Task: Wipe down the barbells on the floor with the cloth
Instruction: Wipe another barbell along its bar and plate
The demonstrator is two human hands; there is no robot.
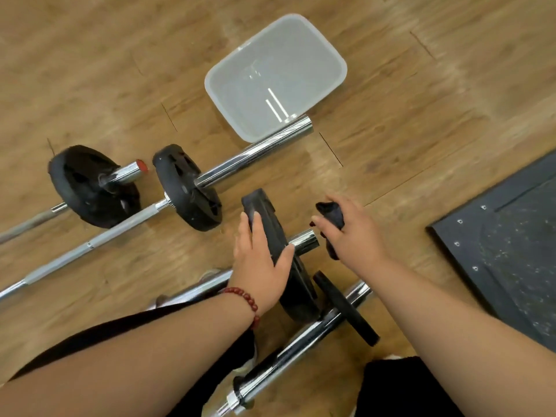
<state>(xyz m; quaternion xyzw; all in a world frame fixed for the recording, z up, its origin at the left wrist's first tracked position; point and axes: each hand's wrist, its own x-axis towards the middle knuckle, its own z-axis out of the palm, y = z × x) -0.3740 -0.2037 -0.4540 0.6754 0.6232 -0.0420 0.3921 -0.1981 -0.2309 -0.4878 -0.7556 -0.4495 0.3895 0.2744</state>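
Several chrome barbells with black plates lie on the wooden floor. My left hand (pixel 261 260) grips the rim of the black plate (pixel 272 227) on the near barbell, whose chrome sleeve end (pixel 305 241) sticks out to the right. My right hand (pixel 349 228) holds a bunched dark cloth (pixel 331 213) just right of that sleeve end. A second near barbell (pixel 304 338) with a thin black plate lies below. Two more barbells lie further left: a long one (pixel 252 153) and one with a red end cap (pixel 93 185).
A translucent plastic tub (pixel 334 58) stands on the floor behind the barbells, touching the long bar's sleeve tip. A dark rubber mat (pixel 508 251) covers the floor at the right. My dark-clothed legs fill the bottom edge.
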